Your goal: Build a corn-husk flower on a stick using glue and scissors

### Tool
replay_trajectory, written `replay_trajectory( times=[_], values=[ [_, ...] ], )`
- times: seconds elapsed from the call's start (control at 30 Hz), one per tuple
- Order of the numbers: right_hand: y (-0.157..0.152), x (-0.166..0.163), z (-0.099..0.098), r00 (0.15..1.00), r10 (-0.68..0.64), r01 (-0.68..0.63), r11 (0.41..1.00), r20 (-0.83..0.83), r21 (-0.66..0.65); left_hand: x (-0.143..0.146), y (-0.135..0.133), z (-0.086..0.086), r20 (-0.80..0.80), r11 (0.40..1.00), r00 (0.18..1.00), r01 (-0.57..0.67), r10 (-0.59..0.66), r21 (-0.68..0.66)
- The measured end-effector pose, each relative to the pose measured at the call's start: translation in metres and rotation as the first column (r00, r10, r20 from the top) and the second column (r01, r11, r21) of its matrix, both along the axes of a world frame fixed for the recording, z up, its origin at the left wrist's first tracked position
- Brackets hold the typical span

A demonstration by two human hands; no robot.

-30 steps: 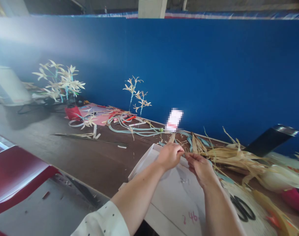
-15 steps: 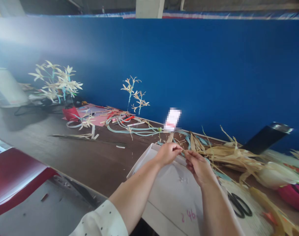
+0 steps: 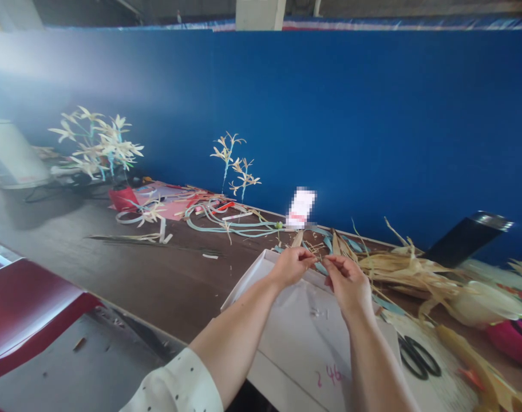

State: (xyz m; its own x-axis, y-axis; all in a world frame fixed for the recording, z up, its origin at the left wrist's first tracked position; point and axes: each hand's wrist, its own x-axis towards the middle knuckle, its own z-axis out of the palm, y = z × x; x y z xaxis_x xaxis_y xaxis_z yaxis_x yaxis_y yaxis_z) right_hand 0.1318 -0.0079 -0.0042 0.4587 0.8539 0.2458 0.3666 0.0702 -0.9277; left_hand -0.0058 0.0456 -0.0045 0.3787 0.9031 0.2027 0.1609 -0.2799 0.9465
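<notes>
Blue wall panelling (image 3: 372, 114) stands behind 1 long brown table (image 3: 192, 292). Near the table's far edge, over the far end of 1 white box (image 3: 304, 343), is 1 thin strand (image 3: 320, 260), too small to make out in detail. It sits between 2 bare hands: left hand (image 3: 293, 266) and right hand (image 3: 350, 283), each with thumb and forefinger pinched on it, fingertips near each other but apart. Forearms reach in over the box, which carries pink figures reading 2 and 46.

Taking the strand as the dial's centre, 1 pixelated bright rectangle (image 3: 301, 209) is close by at 11 o'clock. At 10 o'clock rise 2 flower sprigs (image 3: 245, 182) on blue stems; pale tubing (image 3: 252, 235) lies looped below them, with 1 green bead (image 3: 279, 225) at its near end. Farther out, between 9 and 10, 1 red pot (image 3: 123, 199) holds a bunch of pale flowers (image 3: 115, 146), too crowded to count. At 3 o'clock lies 1 heap of dry husks (image 3: 409, 272), with 1 dark cylinder (image 3: 462, 240) tilted just beyond. At 4 are 2 black handle loops (image 3: 419, 359) and 1 pink pouch (image 3: 510, 341). Toward 8 stands 1 red chair (image 3: 29, 297).
</notes>
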Motion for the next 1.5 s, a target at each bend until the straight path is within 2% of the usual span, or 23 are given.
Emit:
replay_trajectory(
  times=[0.23,0.4,0.9,1.13,1.3,1.5],
  values=[
    [-0.006,-0.007,0.009,0.994,-0.042,0.037,0.998,0.103,0.047,0.0,0.001,0.0,0.015,0.998,0.998,-0.056,0.056,-0.006],
    [-0.005,-0.008,0.009,0.983,-0.015,0.014,1.0,0.185,0.008,0.0,0.001,0.0,0.01,0.998,0.998,-0.068,0.068,0.016],
    [-0.001,-0.004,0.006,0.986,0.014,0.001,0.996,0.165,-0.089,0.0,-0.001,-0.003,-0.052,0.998,0.998,-0.023,0.026,0.055],
    [0.0,-0.001,0.004,0.974,0.004,0.02,0.995,0.227,-0.103,0.0,-0.006,0.0,-0.149,0.978,0.982,-0.085,0.114,0.189],
    [0.0,0.0,0.001,0.984,0.068,-0.045,0.989,0.165,-0.139,-0.001,-0.006,-0.001,-0.19,0.967,0.973,-0.083,0.13,0.24],
    [0.002,0.001,-0.003,0.991,0.131,-0.124,0.979,0.033,-0.161,-0.002,-0.003,-0.002,-0.158,0.953,0.985,-0.016,0.066,0.303]
  ],
)
